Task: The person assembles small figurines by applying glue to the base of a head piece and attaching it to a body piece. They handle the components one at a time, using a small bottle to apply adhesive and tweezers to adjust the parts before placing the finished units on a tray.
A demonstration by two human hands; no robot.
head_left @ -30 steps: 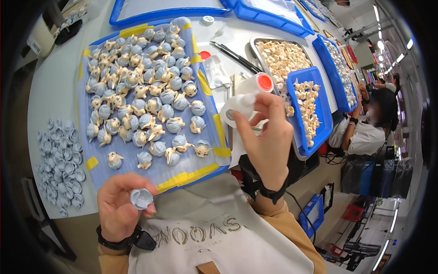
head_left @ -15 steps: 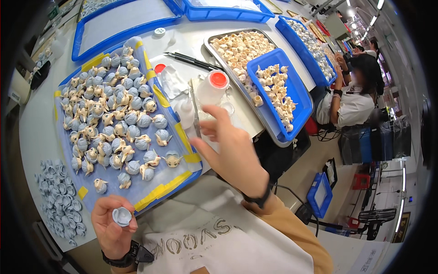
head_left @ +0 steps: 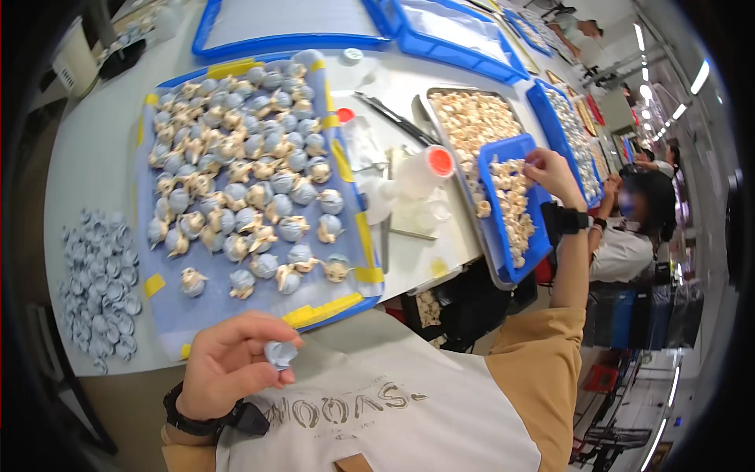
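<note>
Near my apron, my left hand [head_left: 236, 363] pinches a hollow pale-blue hair piece [head_left: 280, 355] between thumb and fingers. Over at the right, my right hand [head_left: 555, 175] reaches into a small blue tray [head_left: 538, 206], its fingers closed together at the cream doll-head pieces [head_left: 513, 206]. Whether a piece is between those fingertips is too small to tell. On a cloth-lined tray [head_left: 174, 307] in front of me lie many small doll heads [head_left: 236, 195] with blue hair and pointed ears. A pile of loose blue hair pieces [head_left: 101, 287] rests on the table at far left.
Under the small tray stands a metal tray [head_left: 431, 106] of cream pieces. A white bottle with a red top [head_left: 425, 171], black pens [head_left: 399, 119] and a white squeeze bottle [head_left: 379, 198] lie between the trays. A co-worker [head_left: 629, 248] sits at the right.
My right hand has moved from beside the white bottle out to the small blue tray. My left hand, still holding the hair piece, has shifted rightward in view. The view has turned.
</note>
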